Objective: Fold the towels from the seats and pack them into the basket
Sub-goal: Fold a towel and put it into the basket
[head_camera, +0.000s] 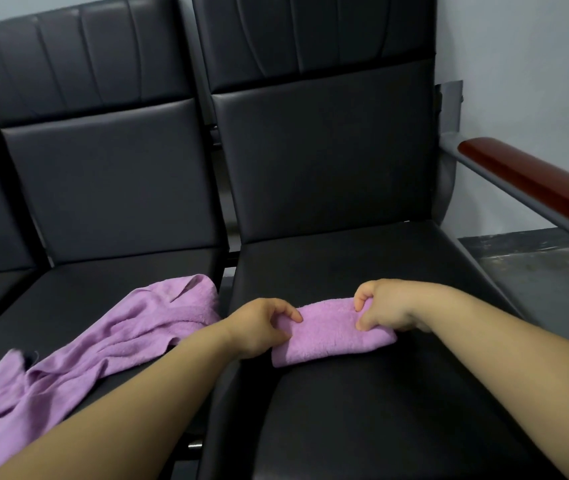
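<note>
A small purple towel (331, 332), folded into a thick rectangle, lies on the right black seat (362, 265). My left hand (260, 325) pinches its left end and my right hand (385, 306) grips its right end from above. A second purple towel (78, 362) lies crumpled and unfolded across the middle seat (78, 282), running off the lower left of the view. No basket is in view.
The black padded seats stand in a row with tall backrests (321, 150). A reddish-brown armrest (535, 181) on a grey metal bar borders the right seat. Beyond it are a grey wall and dark floor (546, 268).
</note>
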`<state>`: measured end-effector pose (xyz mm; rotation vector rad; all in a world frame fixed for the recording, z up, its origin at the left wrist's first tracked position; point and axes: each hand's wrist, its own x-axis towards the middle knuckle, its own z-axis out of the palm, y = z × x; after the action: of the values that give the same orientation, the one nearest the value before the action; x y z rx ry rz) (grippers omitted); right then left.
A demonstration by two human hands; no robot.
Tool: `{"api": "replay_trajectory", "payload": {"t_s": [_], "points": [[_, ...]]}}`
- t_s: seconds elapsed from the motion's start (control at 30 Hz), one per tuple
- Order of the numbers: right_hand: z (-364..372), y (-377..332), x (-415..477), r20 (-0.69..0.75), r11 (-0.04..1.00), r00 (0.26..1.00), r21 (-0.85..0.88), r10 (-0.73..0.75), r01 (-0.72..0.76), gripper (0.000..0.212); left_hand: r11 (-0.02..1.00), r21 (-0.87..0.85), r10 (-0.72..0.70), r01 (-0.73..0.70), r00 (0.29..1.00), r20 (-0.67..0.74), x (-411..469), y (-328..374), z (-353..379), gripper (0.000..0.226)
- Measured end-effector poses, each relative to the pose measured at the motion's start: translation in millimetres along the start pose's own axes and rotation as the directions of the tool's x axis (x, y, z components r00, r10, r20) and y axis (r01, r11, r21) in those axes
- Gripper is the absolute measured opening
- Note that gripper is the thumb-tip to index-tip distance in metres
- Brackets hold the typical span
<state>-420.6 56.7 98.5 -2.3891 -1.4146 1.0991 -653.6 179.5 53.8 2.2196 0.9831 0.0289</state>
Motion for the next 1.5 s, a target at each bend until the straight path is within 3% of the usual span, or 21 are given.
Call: {"api": "replay_trajectory", "payload": {"t_s": [0.27,0.43,0.53,0.63,0.77,0.9,1.1,1.23,1.37,1.5], "points": [[6.3,14.7,-5.3,-0.103,0.954,0.995,0.295,-0.017,0.047,0.027,0.997,-0.078,-0.012,0.001,0.989,-0.147,-14.9,7.6,2.0,0.029],[-37.5,21.2,-59.8,-0.314,0.94,0.933,0.227,-0.175,0.253,0.03,0.962,-0.237,0.06,-0.133,0.954,-0.292,-39.4,53.7,-2.2,0.028],[-75.2,50.1,-125.2,-0.401,0.945,0.888,0.131,-0.226,0.3,0.029,0.931,-0.272,0.161,-0.242,0.944,-0.288,-59.3,112.0,12.1,0.028],[-90.3,113.5,-203.7,-0.472,0.955,0.864,0.128,-0.178,0.266,0.03,0.911,-0.265,0.281,-0.317,0.945,-0.165,-80.9,183.3,52.9,0.025],[-69.0,219.0,-288.4,-0.484,0.962,0.875,0.249,0.02,0.115,0.028,0.898,-0.229,0.403,-0.375,0.912,0.084,-99.2,263.4,142.4,0.025],[-22.6,319.1,-319.5,-0.457,0.941,0.861,0.333,0.224,-0.068,0.03,0.914,-0.092,0.402,-0.395,0.852,0.334,-93.0,313.6,238.4,0.027],[45.2,427.9,-315.3,-0.304,0.901,0.871,0.326,0.387,-0.286,0.033,0.91,0.063,0.312,-0.41,0.776,0.548,-74.2,341.0,359.0,0.03],[78.0,470.9,-326.1,-0.17,0.9,0.894,0.219,0.415,-0.377,0.036,0.913,0.075,0.248,-0.402,0.69,0.68,-95.5,344.3,417.8,0.027],[107.2,495.6,-347.9,-0.061,0.886,0.891,0.161,0.449,-0.435,0.034,0.934,0.013,0.22,-0.356,0.605,0.765,-120.3,333.4,460.4,0.039],[139.7,510.0,-353.4,-0.086,0.88,0.883,0.167,0.461,-0.444,0.033,0.897,0.047,0.225,-0.439,0.547,0.807,-124.0,320.3,481.1,0.019]]}}
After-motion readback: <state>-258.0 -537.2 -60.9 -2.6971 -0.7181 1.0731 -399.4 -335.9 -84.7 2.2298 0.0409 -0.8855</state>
